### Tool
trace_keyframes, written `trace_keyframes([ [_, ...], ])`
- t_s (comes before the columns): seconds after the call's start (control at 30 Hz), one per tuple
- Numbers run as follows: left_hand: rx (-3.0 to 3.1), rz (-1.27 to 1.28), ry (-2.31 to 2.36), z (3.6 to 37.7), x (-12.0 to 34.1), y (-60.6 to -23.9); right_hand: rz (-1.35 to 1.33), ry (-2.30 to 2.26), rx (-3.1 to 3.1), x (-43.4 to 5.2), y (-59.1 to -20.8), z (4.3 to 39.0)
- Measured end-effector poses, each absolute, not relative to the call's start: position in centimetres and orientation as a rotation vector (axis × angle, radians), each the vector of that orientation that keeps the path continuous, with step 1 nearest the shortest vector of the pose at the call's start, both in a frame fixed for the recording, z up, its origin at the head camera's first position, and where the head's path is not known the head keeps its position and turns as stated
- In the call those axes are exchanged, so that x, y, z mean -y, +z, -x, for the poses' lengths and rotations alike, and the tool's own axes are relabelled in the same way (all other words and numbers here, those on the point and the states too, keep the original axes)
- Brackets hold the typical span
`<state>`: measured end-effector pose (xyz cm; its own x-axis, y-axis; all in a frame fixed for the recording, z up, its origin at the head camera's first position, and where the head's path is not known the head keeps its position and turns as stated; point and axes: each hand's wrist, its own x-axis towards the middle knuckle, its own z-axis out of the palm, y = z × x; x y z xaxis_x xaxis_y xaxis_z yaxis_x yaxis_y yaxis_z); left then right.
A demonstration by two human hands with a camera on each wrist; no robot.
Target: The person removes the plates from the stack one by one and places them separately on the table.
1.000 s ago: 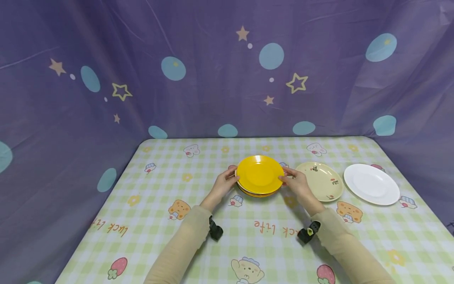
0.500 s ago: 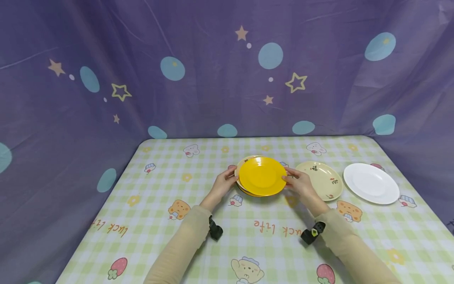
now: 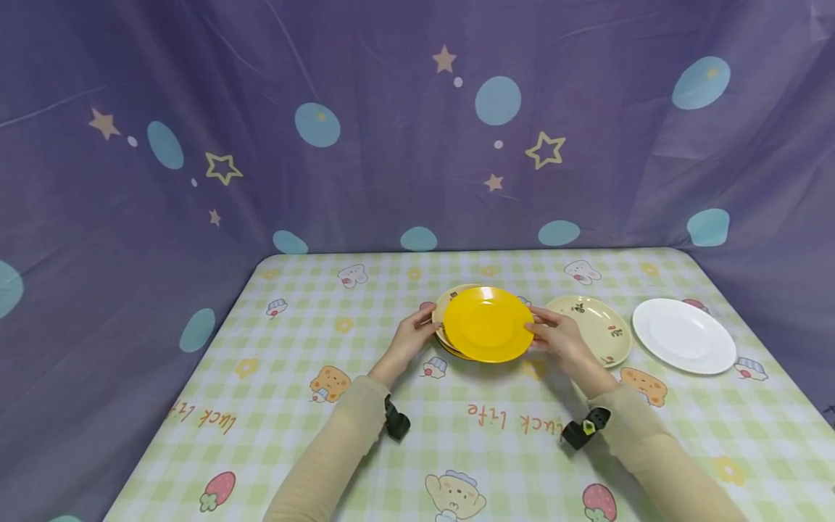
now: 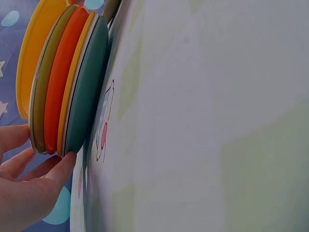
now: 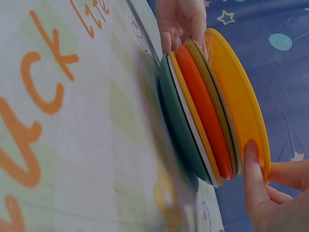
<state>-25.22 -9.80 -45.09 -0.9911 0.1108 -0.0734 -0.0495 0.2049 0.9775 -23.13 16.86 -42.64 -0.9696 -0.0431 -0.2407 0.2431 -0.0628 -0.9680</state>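
Observation:
A stack of plates sits mid-table; in the left wrist view its edges show olive, orange, yellow and teal. The top yellow plate is offset to the right of the stack. My right hand pinches its right rim, thumb on the rim and fingers behind the yellow plate. My left hand holds the stack's left edge, with a fingertip under the teal bottom plate and the thumb by the upper rim.
A cream oval plate with small prints lies just right of my right hand, and a white plate lies beyond it. A checked tablecloth covers the table. A purple curtain closes off the back and sides.
The yellow top plate has shifted right with my right hand, uncovering the left rim of the plate beneath. My left hand has stayed at the stack's left edge.

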Motion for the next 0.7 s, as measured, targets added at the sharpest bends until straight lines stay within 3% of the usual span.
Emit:
trace_keyframes([
  [0.47,-2.324,-0.067,1.897,25.3,9.9,-44.9,-0.182,-2.152,-1.952,-18.5,-42.0,22.8],
  [0.7,-2.351,-0.105,1.872,23.9,9.6,-42.9,-0.143,-2.153,-1.923,-19.6,-41.6,22.4],
])
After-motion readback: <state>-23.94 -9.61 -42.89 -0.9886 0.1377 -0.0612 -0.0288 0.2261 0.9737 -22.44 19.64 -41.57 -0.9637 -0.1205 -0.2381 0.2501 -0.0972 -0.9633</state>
